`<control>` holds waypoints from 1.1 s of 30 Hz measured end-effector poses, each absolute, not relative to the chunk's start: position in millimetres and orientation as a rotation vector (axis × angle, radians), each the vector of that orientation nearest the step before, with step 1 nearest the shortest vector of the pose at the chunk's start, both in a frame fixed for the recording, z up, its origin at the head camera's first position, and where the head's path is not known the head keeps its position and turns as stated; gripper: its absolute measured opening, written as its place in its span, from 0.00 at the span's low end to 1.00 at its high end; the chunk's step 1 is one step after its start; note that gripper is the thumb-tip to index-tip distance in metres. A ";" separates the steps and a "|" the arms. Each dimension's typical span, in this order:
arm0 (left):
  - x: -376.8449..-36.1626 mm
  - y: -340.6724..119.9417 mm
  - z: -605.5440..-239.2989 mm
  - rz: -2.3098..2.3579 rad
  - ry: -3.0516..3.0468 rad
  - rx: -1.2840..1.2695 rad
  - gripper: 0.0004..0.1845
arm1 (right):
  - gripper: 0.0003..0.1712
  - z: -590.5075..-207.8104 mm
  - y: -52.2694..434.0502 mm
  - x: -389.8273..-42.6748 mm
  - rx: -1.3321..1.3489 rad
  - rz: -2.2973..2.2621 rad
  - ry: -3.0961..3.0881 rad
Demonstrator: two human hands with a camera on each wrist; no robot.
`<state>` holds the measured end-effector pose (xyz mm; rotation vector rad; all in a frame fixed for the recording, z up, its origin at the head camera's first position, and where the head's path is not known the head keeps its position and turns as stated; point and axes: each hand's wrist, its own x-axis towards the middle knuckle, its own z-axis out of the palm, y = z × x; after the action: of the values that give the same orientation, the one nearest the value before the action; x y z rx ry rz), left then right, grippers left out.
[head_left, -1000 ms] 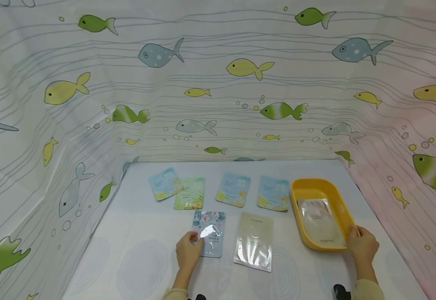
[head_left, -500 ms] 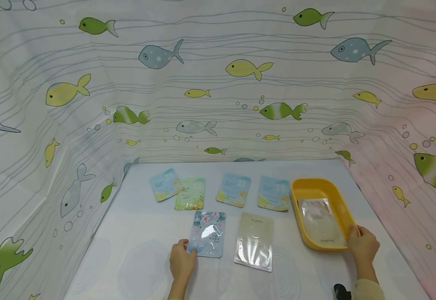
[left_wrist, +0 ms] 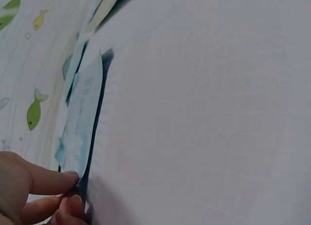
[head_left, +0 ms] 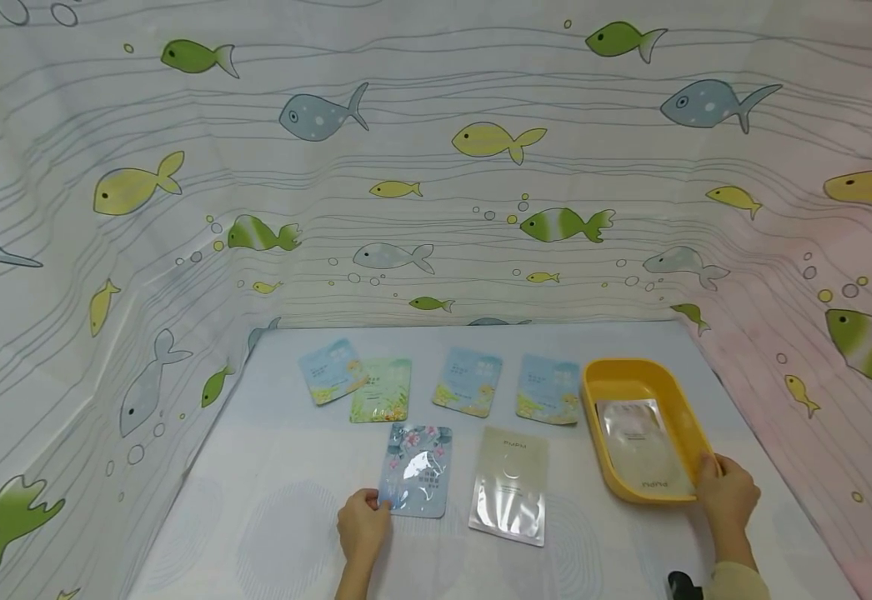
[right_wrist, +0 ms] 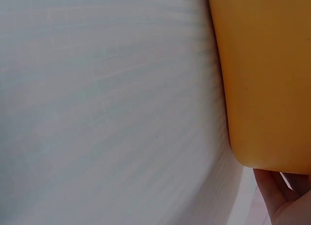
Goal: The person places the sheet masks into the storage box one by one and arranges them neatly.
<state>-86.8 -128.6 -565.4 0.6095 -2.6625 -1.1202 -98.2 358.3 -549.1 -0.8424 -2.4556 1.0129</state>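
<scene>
My left hand pinches the lower left corner of a blue flowered sheet-mask packet. The left wrist view shows the thumb on top of the packet and the fingertips curled below its corner. Over at the right, my right hand grips the near right corner of a yellow tray. Inside the tray lies a gold packet. Only the tray's outer wall and part of the hand show in the right wrist view.
Another gold packet lies between the flowered one and the tray. Behind are a blue packet overlapping a green packet, and two more blue ones. A fish-patterned curtain surrounds the white table.
My left hand has slid down and left along the flowered packet, from its left edge to its lower left corner. The right hand and tray have stayed put.
</scene>
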 end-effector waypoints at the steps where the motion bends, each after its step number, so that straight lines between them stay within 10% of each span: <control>1: -87.2 -129.9 -566.1 -1.128 -2.663 0.608 0.09 | 0.23 -549.9 358.6 -98.5 -0.839 1.008 -2.453; 33: -97.9 -148.6 -545.9 -2.230 -2.285 0.454 0.18 | 0.24 -555.3 360.6 -100.3 -0.850 0.983 -2.462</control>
<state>-97.9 -148.6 -545.9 0.4538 -2.2854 -2.2298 -100.3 360.6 -555.3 -0.8505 -2.4620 0.9835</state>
